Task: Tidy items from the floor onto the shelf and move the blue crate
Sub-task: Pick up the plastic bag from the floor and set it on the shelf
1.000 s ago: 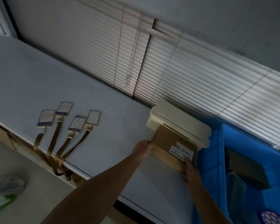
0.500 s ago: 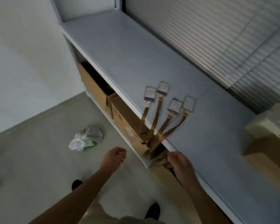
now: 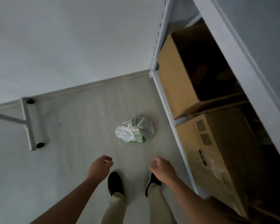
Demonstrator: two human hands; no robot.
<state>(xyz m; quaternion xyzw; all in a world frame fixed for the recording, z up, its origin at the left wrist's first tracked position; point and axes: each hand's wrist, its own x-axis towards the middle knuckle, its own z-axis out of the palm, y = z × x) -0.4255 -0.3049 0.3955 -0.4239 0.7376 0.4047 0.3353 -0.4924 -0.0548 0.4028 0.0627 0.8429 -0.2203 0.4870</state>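
Person stands facing a tied white bag (image 3: 135, 132) with green showing through, lying alone on the floor (image 3: 81, 120). It sits just ahead of both shoes, near the foot of the shelf (image 3: 164, 94) on the right. Judged: this is the next item to go up, hence the stance square to it.

Left hand (image 3: 100, 166): fingers curled loosely, grip released, nothing in it. Right hand (image 3: 162, 169): fingers curled in, also grasping nothing that I can see. Both hang low in front of the body, apart from the bag, likely readied for a reach down.

Lower tier of the shelf holds 2 cardboard boxes: far box (image 3: 176, 75) with its top open, near box (image 3: 205, 159) closed, clear plastic hanging over its near face. Stowed side by side, touching or nearly so, presumably to keep the floor free.

Count: 1 bag on floor, 2 boxes, 2 hands, 2 shoes, 1 grey metal frame foot (image 3: 31, 125) at far left.

Blue crate: not in view.
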